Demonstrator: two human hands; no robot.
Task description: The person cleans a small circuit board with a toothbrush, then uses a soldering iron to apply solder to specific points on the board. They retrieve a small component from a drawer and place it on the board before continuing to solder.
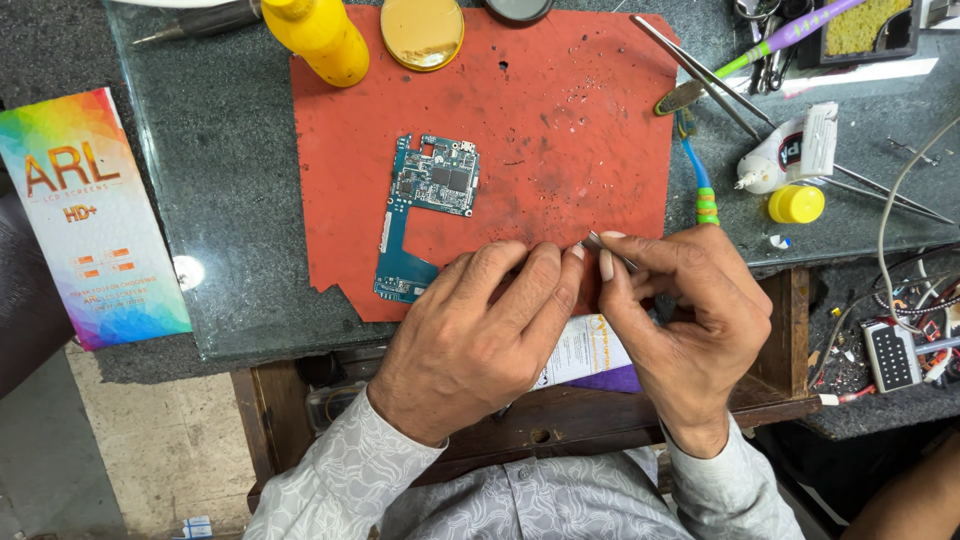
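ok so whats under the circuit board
The circuit board lies flat on the red mat, which lies on the dark glass top. The left hand covers the mat's near edge.

The left hand (478,330) and right hand (680,320) meet fingertip to fingertip over the near edge of the red rubber mat (560,120), which lies on the dark stone worktop (220,200). Between the fingertips sits a small thin metal piece (598,241). Just beyond the left hand, on the mat, lies the blue-green L-shaped circuit board (425,205). Far beyond it, at the mat's back edge, stand a yellow plastic bottle (318,35) and a round yellow tin (422,30). Beyond the right hand, off the mat, lie a white glue bottle (785,155), a yellow cap (796,204) and long metal tweezers (700,72). Well left of the left hand lies a rainbow-coloured cardboard box (90,215).
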